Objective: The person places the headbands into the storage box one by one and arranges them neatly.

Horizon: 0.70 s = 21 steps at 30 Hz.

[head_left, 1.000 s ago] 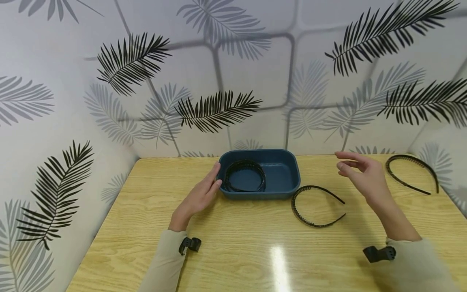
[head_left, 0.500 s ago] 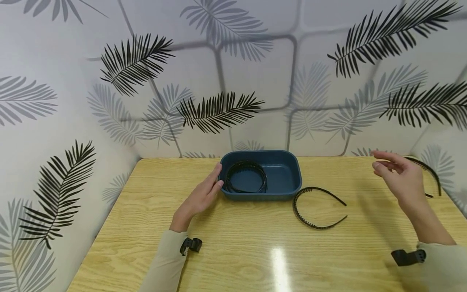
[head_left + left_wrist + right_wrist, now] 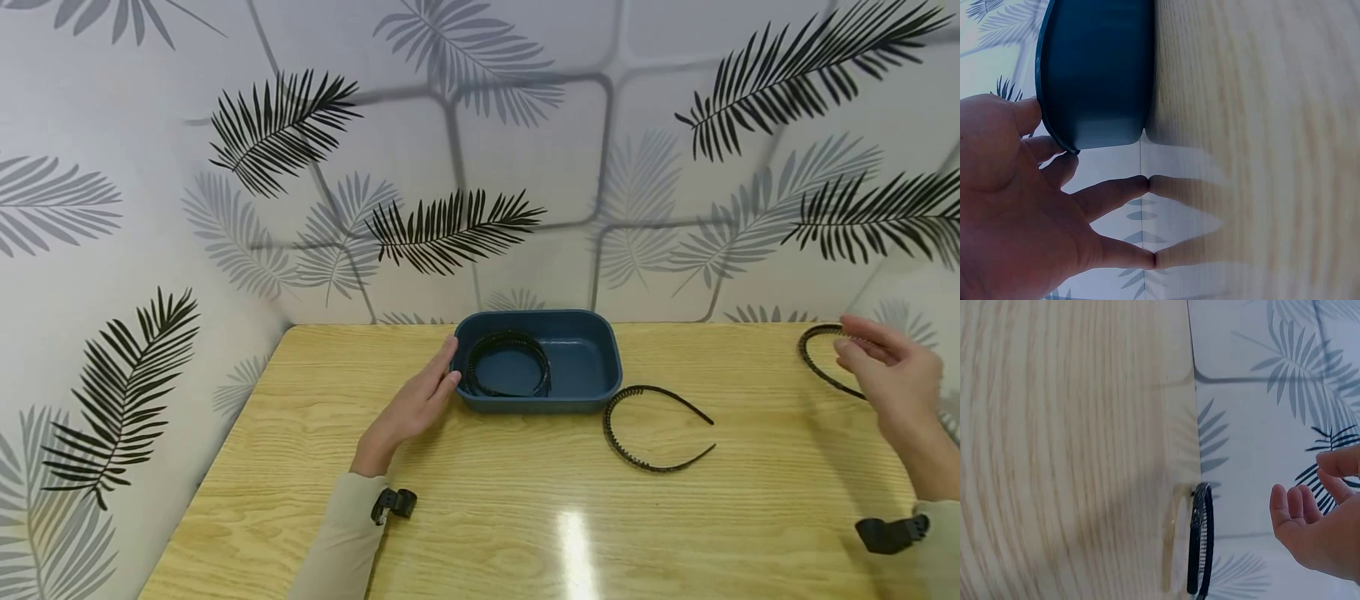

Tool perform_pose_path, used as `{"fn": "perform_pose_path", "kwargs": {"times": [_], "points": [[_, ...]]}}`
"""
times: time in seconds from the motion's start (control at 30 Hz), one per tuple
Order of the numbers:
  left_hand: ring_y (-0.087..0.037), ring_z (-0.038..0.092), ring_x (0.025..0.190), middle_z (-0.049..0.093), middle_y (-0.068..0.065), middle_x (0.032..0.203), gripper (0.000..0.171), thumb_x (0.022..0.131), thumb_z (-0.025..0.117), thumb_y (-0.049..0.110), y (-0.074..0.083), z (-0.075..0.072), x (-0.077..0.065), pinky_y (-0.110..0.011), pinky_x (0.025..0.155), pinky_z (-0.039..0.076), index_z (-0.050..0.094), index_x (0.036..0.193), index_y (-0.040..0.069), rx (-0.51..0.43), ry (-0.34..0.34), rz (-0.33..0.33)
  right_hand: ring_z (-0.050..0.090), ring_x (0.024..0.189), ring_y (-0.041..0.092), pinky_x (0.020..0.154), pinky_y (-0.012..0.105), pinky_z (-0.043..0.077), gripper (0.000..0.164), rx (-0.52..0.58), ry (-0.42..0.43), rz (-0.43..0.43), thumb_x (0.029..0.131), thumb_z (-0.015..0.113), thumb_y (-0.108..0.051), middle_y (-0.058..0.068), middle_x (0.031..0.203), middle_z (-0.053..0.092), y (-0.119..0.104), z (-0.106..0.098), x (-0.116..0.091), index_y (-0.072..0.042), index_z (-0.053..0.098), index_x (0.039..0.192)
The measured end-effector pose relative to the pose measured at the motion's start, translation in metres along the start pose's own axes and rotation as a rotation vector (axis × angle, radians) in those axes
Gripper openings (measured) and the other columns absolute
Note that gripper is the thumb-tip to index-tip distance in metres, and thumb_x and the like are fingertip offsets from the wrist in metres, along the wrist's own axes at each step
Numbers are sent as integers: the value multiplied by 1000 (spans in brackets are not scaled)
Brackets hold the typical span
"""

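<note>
At the left end of a dark blue rectangular box [image 3: 540, 406], my left hand [image 3: 408, 408] rests its fingers on the end wall. The left wrist view shows the box [image 3: 1097, 81] with the thumb and some fingertips at its rim; two fingers of the left hand [image 3: 1029, 206] reach down to the tabletop. Several black toothed headbands [image 3: 510, 337] lie stacked in the box's left half. My right hand [image 3: 900, 375], fingers loosely bent and holding nothing, hovers over a black headband [image 3: 804, 346] at the far right, partly covering it. The right wrist view shows that headband [image 3: 1196, 544] below the right hand [image 3: 1325, 534].
Another black headband [image 3: 611, 421] lies on the wooden table [image 3: 480, 500] just right of the box, its ends pointing right. A leaf-patterned wall [image 3: 540, 183] rises along the table's back edge. Each wrist carries a small black camera [image 3: 393, 504].
My right hand has moved right, from above the table beyond the near headband to above the far-right one. The left hand has stayed at the box, and the headbands lie as before.
</note>
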<state>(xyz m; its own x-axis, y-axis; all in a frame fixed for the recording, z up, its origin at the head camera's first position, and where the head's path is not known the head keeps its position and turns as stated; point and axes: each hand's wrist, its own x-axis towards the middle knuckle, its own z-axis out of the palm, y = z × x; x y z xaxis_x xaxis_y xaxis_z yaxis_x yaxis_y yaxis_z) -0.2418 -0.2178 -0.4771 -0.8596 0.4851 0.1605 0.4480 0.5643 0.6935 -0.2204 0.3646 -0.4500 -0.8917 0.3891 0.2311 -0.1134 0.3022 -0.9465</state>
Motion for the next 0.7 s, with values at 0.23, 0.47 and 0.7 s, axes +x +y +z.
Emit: {"fn": "perform_pose_path", "kwargs": {"times": [0.23, 0.47, 0.7], "points": [[-31, 9, 157, 5, -16, 170, 60, 114, 37, 20, 2, 0, -1, -51, 124, 16, 10, 163, -2, -6, -3, -14, 49, 81, -19, 65, 2, 42, 42, -256, 76, 54, 104, 57, -16, -33, 96, 49, 16, -16, 8, -10, 60, 146], [-33, 9, 156, 5, -19, 170, 60, 114, 36, 21, 2, 0, -2, -53, 124, 17, 9, 163, -2, -10, -3, -9, 47, 86, -3, 63, 18, 36, 50, -468, 126, 204, 106, 50, -27, -14, 109, 52, 27, -27, 15, -9, 51, 153], [-31, 9, 157, 4, -15, 171, 61, 114, 36, 21, 1, 0, -1, -51, 124, 17, 9, 163, -1, -12, -4, -17, 52, 105, 29, 64, 29, 35, 51, -548, 200, 333, 105, 46, -22, 12, 126, 54, 40, -31, 22, -10, 49, 154]]}}
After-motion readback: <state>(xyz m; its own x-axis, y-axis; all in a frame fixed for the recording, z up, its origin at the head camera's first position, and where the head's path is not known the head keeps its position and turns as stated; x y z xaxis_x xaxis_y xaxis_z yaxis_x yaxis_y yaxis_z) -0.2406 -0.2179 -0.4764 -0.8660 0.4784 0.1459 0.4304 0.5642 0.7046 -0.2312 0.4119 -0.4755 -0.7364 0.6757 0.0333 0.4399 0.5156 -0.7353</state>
